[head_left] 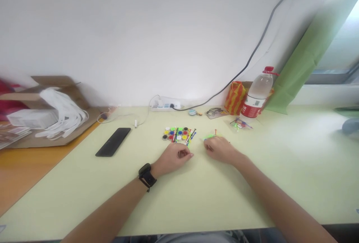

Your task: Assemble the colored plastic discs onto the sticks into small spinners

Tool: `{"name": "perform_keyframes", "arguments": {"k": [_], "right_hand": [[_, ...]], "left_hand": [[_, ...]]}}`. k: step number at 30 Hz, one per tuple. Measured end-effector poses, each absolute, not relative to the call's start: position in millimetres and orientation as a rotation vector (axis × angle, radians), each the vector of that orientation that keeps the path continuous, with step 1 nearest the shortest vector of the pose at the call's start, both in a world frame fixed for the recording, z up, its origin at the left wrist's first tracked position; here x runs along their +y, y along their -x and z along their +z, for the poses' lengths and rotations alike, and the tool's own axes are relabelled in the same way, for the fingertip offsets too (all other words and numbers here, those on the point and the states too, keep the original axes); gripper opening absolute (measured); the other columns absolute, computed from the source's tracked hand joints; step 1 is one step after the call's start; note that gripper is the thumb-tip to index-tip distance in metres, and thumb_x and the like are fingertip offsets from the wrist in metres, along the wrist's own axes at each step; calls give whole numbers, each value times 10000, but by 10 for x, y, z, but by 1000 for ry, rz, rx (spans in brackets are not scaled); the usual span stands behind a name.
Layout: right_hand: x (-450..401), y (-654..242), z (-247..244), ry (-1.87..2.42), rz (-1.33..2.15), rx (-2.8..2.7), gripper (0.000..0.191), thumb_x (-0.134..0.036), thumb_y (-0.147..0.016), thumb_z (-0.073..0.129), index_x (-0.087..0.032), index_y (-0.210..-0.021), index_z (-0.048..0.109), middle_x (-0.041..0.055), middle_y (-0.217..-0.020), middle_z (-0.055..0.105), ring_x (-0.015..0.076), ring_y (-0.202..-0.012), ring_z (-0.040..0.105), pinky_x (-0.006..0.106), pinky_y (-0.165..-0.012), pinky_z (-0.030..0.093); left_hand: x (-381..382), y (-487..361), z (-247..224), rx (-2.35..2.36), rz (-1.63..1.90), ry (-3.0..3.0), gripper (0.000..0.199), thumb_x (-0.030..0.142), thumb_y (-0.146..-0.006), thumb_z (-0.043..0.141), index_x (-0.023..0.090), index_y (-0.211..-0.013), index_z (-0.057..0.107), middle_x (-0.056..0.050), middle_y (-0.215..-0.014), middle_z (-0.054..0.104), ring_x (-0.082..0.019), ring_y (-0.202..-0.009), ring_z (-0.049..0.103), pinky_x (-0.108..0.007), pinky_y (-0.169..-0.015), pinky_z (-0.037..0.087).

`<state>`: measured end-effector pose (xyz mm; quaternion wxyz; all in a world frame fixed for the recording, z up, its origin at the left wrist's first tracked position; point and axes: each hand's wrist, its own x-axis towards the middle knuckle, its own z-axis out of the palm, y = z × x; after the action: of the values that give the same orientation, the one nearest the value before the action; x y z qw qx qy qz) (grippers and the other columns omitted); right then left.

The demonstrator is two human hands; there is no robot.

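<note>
My left hand (pixel 174 157), with a black watch on its wrist, rests on the table just in front of a cluster of small round coloured discs (pixel 171 137) and thin coloured plastic sticks (pixel 193 134). Its fingers are curled in toward the thumb; what they hold, if anything, is hidden. To the right, my right hand (pixel 220 149) is closed, knuckles up, beside a few green and orange plastic pieces (pixel 209 137). These pieces are partly covered by that hand, and its fingertips are out of sight. A gap of bare table separates the two hands.
A black phone (pixel 113 142) lies at left. Behind are a power strip (pixel 165 107), a large bottle (pixel 256 95), a striped bag (pixel 235 97) and a small clear bag of coloured pieces (pixel 240 124). An open cardboard box (pixel 60 80) with white straps stands far left.
</note>
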<state>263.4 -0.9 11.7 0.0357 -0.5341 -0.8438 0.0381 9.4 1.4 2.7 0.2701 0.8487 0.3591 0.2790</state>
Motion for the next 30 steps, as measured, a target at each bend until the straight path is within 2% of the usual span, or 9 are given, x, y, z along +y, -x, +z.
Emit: {"name": "perform_keyframes", "arguments": {"k": [8, 14, 18, 21, 24, 26, 30], "right_hand": [[84, -3106, 212, 2138, 154, -2394, 141, -103, -773, 577, -166, -836, 686, 130, -915, 717, 255, -831, 673, 306, -650, 374], [142, -3443, 198, 2401, 218, -2187, 184, -150, -770, 613, -160, -929, 704, 153, -999, 732, 286, -892, 710, 323, -689, 456], [182, -3549, 157, 2553, 201, -2020, 279, -163, -763, 632, -150, -1031, 709, 186, -1089, 717, 331, -1004, 701, 370, -756, 495], [199, -3576, 158, 2642, 156, -1886, 357, -156, -752, 640, -124, -1103, 697, 220, -1107, 701, 368, -1033, 688, 414, -779, 502], [221, -3559, 188, 2648, 101, -1821, 347, -174, -795, 610, -116, -1128, 684, 234, -1137, 679, 373, -1038, 672, 428, -772, 500], [238, -3501, 199, 2586, 49, -1839, 296, -196, -843, 577, -126, -1111, 683, 226, -1177, 660, 370, -1079, 644, 428, -783, 493], [221, -3221, 131, 2137, -23, -2052, 191, -210, -896, 553, -165, -1032, 679, 161, -1106, 672, 312, -1056, 624, 395, -815, 474]], "left_hand": [[52, -78, 36, 1019, 877, -2349, 169, 323, -934, 636, 210, -819, 686, -15, -808, 689, -176, -794, 609, -299, -748, 464], [34, -86, 46, 1022, 855, -2338, 177, 341, -936, 632, 215, -824, 686, -25, -822, 693, -192, -813, 608, -314, -768, 471], [37, -88, 49, 1019, 846, -2349, 174, 336, -941, 626, 216, -830, 685, -25, -829, 699, -194, -817, 614, -324, -786, 478], [60, -78, 49, 1033, 898, -2365, 158, 320, -940, 626, 222, -827, 678, -26, -874, 716, -205, -866, 631, -352, -861, 486], [109, -52, 37, 1093, 1018, -2367, 88, 283, -936, 627, 233, -905, 693, -38, -998, 730, -231, -1015, 634, -399, -996, 462], [152, -28, 16, 1139, 1073, -2356, 102, 255, -941, 611, 235, -994, 696, -50, -1073, 723, -240, -1084, 630, -412, -1027, 459], [219, 13, -54, 1212, 1030, -2373, 201, 247, -954, 575, 222, -1123, 680, -76, -1186, 705, -262, -1174, 622, -445, -1062, 470]]}}
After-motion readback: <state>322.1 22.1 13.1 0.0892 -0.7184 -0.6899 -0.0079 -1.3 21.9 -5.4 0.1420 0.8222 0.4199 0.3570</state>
